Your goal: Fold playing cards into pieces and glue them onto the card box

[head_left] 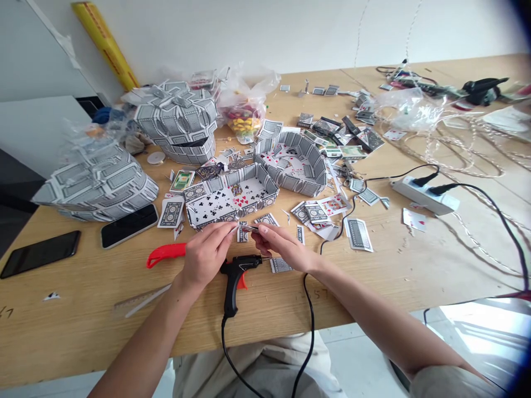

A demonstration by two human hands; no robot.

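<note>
Between my two hands a small folded piece of playing card [248, 227] is held just in front of a rectangular card tray [232, 199]. The fingers of my left hand [207, 251] are pinched on its left end, above the handle of a red tool [166, 254]. My right hand [280, 243] pinches the right end with thumb and fingers. Below them a black glue gun [236, 279] with a red trigger lies on the table, its nozzle pointing right, beside a patterned card [281, 265].
A heart-shaped card box [305, 188] stands behind the tray. Two large card-built boxes [99, 190] [178, 119] are at the left, near two phones [128, 225] [40, 254]. A white power strip [425, 196] sits at the right, with cables and twisted cord.
</note>
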